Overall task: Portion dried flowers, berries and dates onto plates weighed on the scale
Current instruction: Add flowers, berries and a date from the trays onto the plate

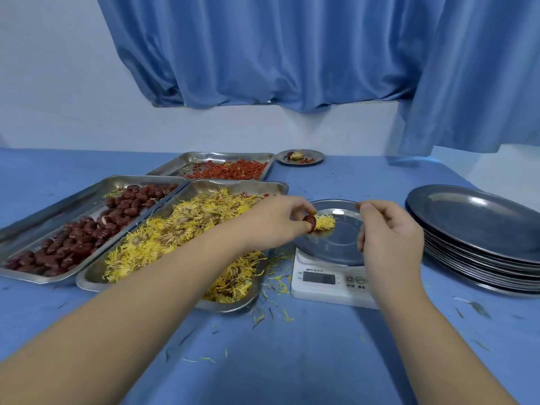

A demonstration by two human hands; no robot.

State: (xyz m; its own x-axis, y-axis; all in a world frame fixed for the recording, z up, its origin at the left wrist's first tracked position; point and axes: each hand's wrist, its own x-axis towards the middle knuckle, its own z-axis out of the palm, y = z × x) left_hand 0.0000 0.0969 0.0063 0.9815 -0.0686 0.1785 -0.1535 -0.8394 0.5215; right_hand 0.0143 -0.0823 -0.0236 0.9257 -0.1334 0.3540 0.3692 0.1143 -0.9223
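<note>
Now left hand pinches a date over plate; right hand curled, hold unclear.

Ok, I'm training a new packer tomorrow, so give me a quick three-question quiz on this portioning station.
1. True or false: the plate on the scale holds a dried flower.
2. What does the left hand pinch? A) date B) berry C) petal
3. Fill in: the stack of empty plates sits on the scale's ____ side.
Key: 1 true; 2 A; 3 right.
</note>
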